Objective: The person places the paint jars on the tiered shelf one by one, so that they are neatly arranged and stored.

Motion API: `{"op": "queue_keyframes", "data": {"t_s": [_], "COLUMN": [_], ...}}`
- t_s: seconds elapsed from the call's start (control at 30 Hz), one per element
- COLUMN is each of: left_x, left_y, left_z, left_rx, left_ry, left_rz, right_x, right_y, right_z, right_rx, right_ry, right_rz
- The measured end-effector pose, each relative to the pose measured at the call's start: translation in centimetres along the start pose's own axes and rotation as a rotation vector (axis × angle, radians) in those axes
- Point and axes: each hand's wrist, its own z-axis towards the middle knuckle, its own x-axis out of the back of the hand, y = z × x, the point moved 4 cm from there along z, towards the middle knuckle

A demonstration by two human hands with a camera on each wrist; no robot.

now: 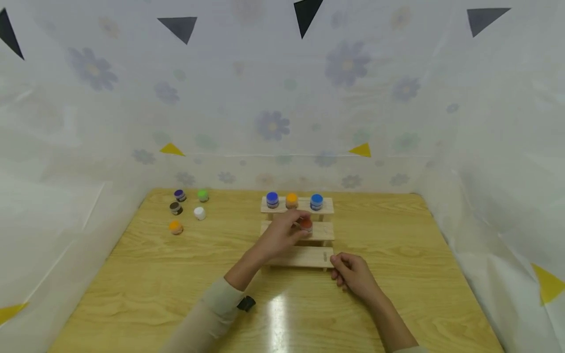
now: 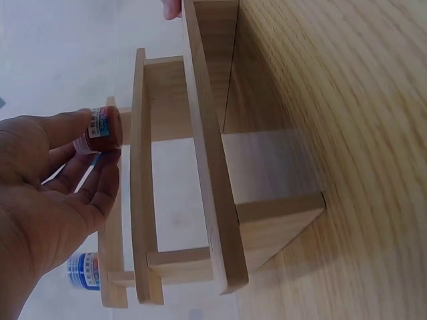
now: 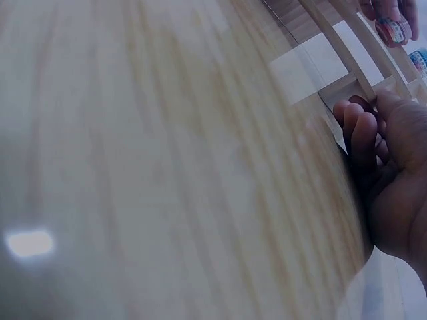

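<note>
While the left hand pinches the red jar by its sides just above the middle shelf, leaving its base free, the right hand grips the lowest shelf's end, apparently steadying the rack.

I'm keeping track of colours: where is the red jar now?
In the head view, right of centre, the left hand holds the red jar by the middle wooden shelf, in front of the rightmost blue jar on the top shelf.

A flowered sheet hangs at 12 o'clock, with white sheeting at 3 and 9 o'clock. Light glares off the wood-grain worktop at 6 o'clock.
</note>
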Motion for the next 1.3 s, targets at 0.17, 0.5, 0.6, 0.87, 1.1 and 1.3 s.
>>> {"op": "queue_keyframes", "data": {"t_s": [0.17, 0.5, 0.6, 0.87, 1.1, 1.3], "left_x": [-0.8, -2.1, -2.5, -2.9, -2.8, -2.2], "left_y": [0.0, -0.4, -0.5, -0.7, -1.4, -2.0], "left_z": [0.6, 1.2, 1.2, 1.1, 0.8, -0.1], "left_rx": [0.006, -0.026, -0.029, 0.002, 0.038, 0.081], "left_ry": [-0.004, 0.030, 0.036, 0.053, 0.058, 0.069], "left_rz": [-0.010, 0.028, 0.043, 0.089, 0.100, 0.091], "right_x": [0.1, 0.0, -0.1, -0.2, -0.3, -0.4], "right_y": [0.0, 0.0, 0.0, -0.2, -0.1, -0.1], "right_z": [0.0, -0.1, -0.1, -0.1, 0.2, 0.1], "right_rx": [-0.004, -0.006, 0.000, 0.013, 0.015, 0.009], "right_ry": [0.000, 0.011, 0.011, -0.001, -0.011, -0.017], "right_rz": [0.005, 0.014, 0.015, 0.017, 0.010, 0.014]}}
